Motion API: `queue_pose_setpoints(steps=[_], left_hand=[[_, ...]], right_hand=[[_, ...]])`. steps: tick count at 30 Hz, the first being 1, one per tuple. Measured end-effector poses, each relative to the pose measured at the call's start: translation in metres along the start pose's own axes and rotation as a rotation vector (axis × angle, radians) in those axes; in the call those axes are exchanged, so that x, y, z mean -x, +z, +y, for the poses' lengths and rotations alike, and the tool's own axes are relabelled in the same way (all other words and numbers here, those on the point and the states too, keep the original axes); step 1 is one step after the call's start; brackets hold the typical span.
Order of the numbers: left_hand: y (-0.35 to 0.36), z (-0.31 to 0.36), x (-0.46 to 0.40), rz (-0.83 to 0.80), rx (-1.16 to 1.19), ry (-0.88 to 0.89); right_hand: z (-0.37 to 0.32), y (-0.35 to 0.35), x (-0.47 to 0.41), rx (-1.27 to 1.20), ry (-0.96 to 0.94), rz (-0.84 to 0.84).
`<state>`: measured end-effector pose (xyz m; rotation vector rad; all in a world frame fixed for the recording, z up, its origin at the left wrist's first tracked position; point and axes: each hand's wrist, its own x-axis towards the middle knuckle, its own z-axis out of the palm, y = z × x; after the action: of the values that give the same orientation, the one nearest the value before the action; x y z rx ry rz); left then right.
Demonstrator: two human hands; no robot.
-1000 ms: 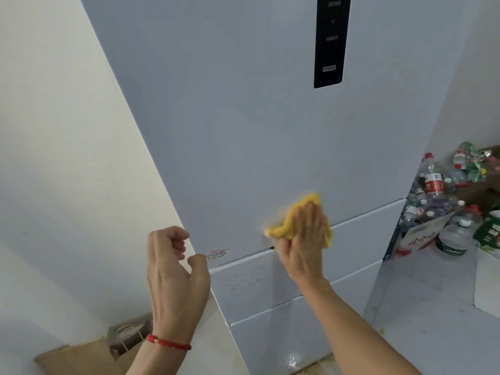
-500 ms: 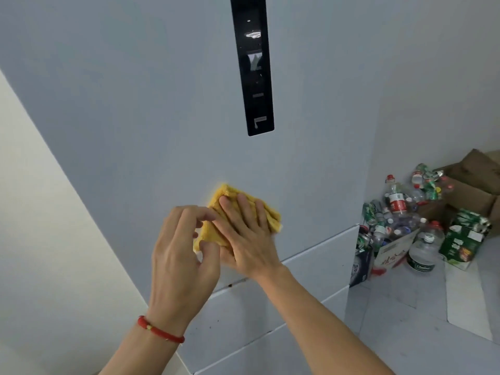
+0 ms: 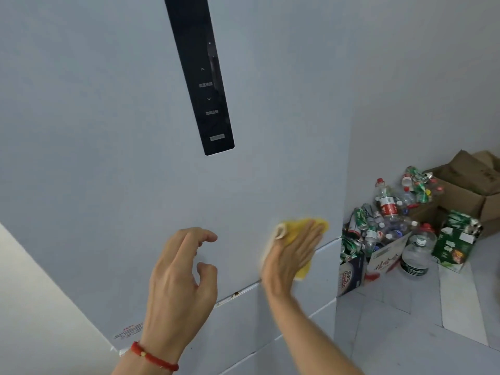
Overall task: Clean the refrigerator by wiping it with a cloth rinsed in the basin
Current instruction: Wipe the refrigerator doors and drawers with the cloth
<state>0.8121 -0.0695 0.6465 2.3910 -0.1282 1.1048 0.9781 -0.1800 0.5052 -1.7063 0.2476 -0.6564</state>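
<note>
Cloth [image 3: 303, 234] near refrigerator [image 3: 108, 131] door's right edge

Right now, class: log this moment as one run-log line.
phase: wiping | right hand: pressing yellow cloth flat on refrigerator door | left hand: free, holding nothing | basin: out of view

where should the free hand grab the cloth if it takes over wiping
Probably the loose pale corner of the cloth, coming from the left. The right hand presses flat over most of it against the fridge door, so only the edges show. That corner curls off the door on the side facing the left hand.
</note>
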Motion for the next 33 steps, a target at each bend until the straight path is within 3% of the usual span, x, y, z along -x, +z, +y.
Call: queue_pose_setpoints(steps=[4, 7, 8, 9, 12, 14, 17, 21, 24, 29, 31, 33], left_hand=[[0.023, 0.014, -0.014, -0.070, -0.073, 0.097], [0.038, 0.026, -0.014, -0.128, -0.058, 0.126], [0.043, 0.028, -0.013, -0.135, -0.053, 0.137], [0.045, 0.029, -0.014, -0.138, -0.053, 0.139], [0.049, 0.032, -0.017, -0.119, -0.071, 0.119], [0.050, 0.034, -0.024, -0.090, -0.083, 0.108], [0.047, 0.037, -0.037, -0.063, -0.094, 0.165], [0.035, 0.043, -0.060, -0.032, -0.260, 0.311], [0.026, 0.048, -0.085, 0.017, -0.376, 0.360], [0.019, 0.051, -0.113, 0.178, -0.389, 0.296], [0.020, 0.048, -0.115, 0.183, -0.434, 0.299], [0.019, 0.045, -0.115, 0.162, -0.465, 0.315]], right_hand=[[-0.015, 0.033, 0.100, 0.173, -0.299, -0.236], [0.022, 0.013, 0.073, 0.355, -0.675, -0.235], [0.037, 0.003, 0.052, 0.399, -0.719, -0.223], [0.048, -0.009, 0.029, 0.381, -0.672, -0.199], [0.054, -0.033, -0.034, 0.181, -0.188, -0.096], [0.031, -0.042, -0.072, 0.050, 0.022, -0.049], [-0.022, -0.049, -0.116, -0.029, 0.051, 0.004], [-0.125, -0.049, -0.137, 0.057, -0.334, 0.022], [-0.177, -0.044, -0.125, 0.228, -0.811, -0.011], [-0.141, -0.050, -0.122, 0.442, -1.552, -0.145], [-0.128, -0.065, -0.161, 0.528, -1.665, -0.133], [-0.127, -0.079, -0.206, 0.518, -1.498, -0.040]])
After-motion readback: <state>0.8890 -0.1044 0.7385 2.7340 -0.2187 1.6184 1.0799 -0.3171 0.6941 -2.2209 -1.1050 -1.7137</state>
